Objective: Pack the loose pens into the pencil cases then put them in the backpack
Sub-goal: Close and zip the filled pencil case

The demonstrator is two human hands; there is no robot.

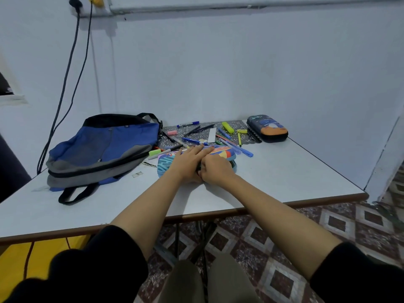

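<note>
Colourful pencil case (167, 165): left hand (188, 160) pressed flat steadies it; right hand (215, 169) pinches its near edge, likely unzipping.

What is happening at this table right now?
A person works on a colourful pencil case: the left hand lies flat on top, the right hand grips its near edge, perhaps at the zipper. Behind it, loose pens lie unpacked. A second pencil case and the blue backpack lie aside.
</note>
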